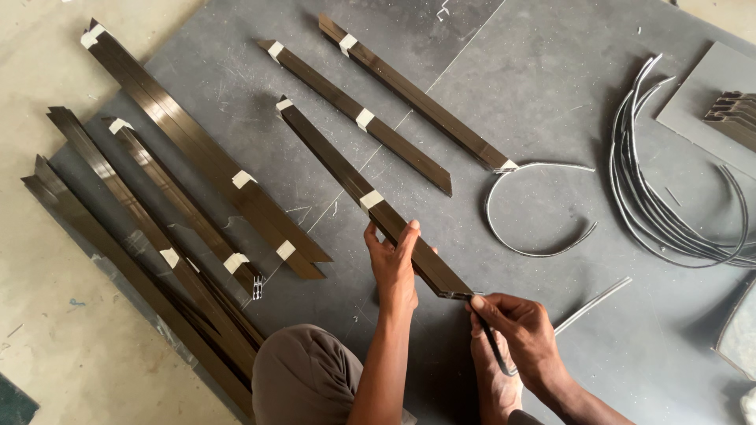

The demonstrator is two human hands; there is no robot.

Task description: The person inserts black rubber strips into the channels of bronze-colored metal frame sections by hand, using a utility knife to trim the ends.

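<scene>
Dark metal bar (370,193) with white tape bands lies slanted on the grey mat (551,94), its low end close to the person. Left hand (394,264) wraps around the bar near that low end — fingers curled over the top, thumb on the other side. Right hand (516,330) sits just below the bar's tip, fingers pinched shut on a thin black rubber strip (496,350) that touches the tip and hangs down past the palm. A bare foot (492,386) shows under that hand, and a bent knee (303,378) is beside the left arm.

Two more taped bars (358,118) lie above, side by side. One curled rubber strip (535,208) rests near the far bar's end. A thin metal rod (591,305) lies to the right. Further right sits a bunch of curved black strips (669,212). On the left — a pile of long dark bars (157,220), some hanging over the mat's edge onto the concrete floor (47,338).
</scene>
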